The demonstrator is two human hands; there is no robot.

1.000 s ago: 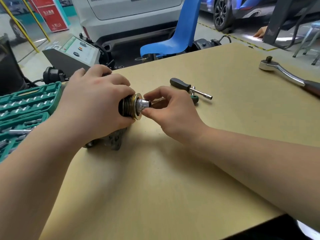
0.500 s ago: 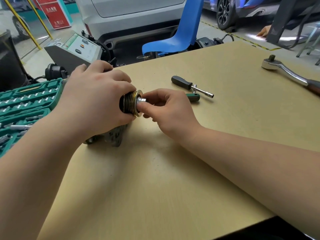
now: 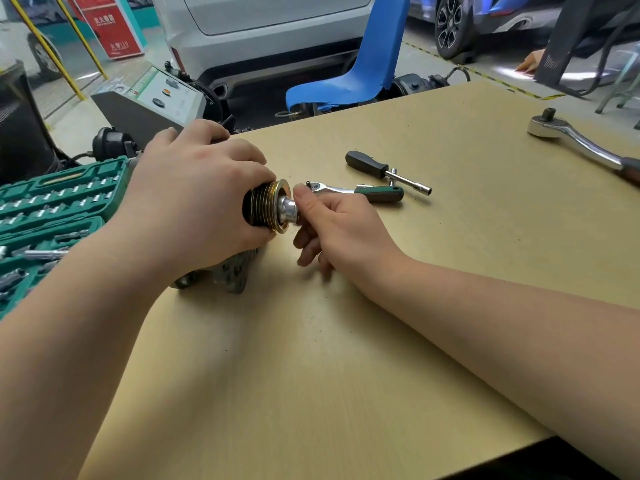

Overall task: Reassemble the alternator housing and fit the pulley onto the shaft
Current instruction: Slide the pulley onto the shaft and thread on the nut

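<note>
The grey alternator housing lies on its side on the tan table, mostly hidden under my left hand. That hand grips the black ribbed pulley with its brass-coloured rim, which points right. A shiny silver socket sits on the pulley's centre. My right hand pinches that socket between thumb and fingers, the other fingers curled below it.
A green-handled ratchet and a black-handled T-driver lie just right of my hands. A large chrome ratchet lies at the far right. A green socket case stands open at the left. A blue chair and cars stand beyond the table.
My right hand's fingers have turned around the socket, the wrist rolling downward. The left hand keeps its grip on the pulley.
</note>
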